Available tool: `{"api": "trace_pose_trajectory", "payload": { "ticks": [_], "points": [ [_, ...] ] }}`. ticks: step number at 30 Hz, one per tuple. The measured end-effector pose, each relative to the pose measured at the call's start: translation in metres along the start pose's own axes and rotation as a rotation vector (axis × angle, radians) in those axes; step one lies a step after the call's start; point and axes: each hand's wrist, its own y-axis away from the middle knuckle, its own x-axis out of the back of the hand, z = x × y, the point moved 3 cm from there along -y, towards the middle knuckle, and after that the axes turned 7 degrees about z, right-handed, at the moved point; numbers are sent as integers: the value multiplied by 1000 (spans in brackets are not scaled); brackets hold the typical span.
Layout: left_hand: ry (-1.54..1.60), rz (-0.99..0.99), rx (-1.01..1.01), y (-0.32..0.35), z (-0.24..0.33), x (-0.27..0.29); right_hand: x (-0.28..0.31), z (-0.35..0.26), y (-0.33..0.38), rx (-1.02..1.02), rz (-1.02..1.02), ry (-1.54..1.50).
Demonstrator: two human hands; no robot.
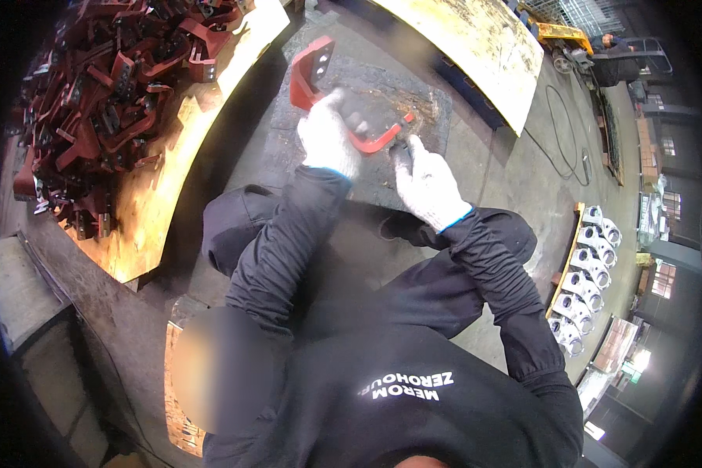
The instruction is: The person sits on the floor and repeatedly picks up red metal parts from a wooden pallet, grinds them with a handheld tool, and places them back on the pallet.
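Note:
My left hand [329, 139], in a white knit glove, is closed around the middle of a red painted metal bracket [380, 143]. The bracket is curved, with a flat end plate with holes at the upper left. My right hand [429, 184], gloved likewise, grips a short dark tool [400, 158] whose kind I cannot make out. Its tip is at the bracket's right-hand end; whether they touch is unclear. Beneath both hands is a dark, worn work surface [437, 101] with brownish stains. The fingers of my left hand are partly hidden behind the bracket.
Many similar red brackets [105, 117] lie heaped on a wooden board [181, 168] at the left. Another wooden-topped stand [476, 47] is at the far side. Silvery metal parts [581, 288] stand in rows at the right. A cable [558, 129] loops over the floor near a yellow pallet jack [563, 33].

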Motion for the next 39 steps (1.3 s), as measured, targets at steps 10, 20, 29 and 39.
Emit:
{"api": "trace_pose_trajectory", "payload": {
  "ticks": [10,20,29,39],
  "points": [
    [-499,-39,-659,0,10,-13,-8,-13,23,-137,-18,-263],
    [56,-188,56,9,15,-27,36,16,28,-105,192,-190],
    [228,-325,278,6,22,-20,44,-14,-3,7,204,-37],
    [202,-261,173,11,33,-20,40,-30,-5,-33,133,-71]
  ]
}}
